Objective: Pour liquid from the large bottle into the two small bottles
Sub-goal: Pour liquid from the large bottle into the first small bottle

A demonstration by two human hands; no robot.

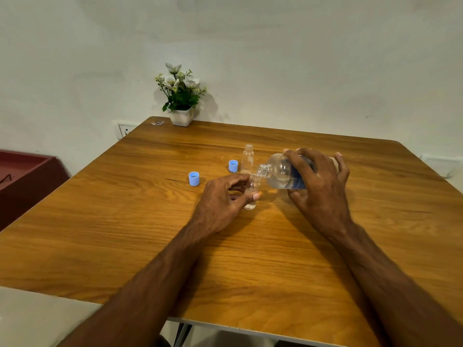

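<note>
My right hand (318,181) grips the large clear bottle (280,172), which has a blue label and lies tipped to the left, its open mouth right above a small bottle. That near small clear bottle (251,194) stands upright on the wooden table (125,221), and my left hand (223,199) holds it between thumb and fingers. A little liquid shows at its bottom. The second small bottle (247,157) stands open and upright just behind, untouched.
Two blue caps lie on the table: one (194,178) to the left, one (233,166) beside the far small bottle. A white pot of flowers (181,116) stands at the far edge by the wall. A dark red cabinet (22,176) is at the left.
</note>
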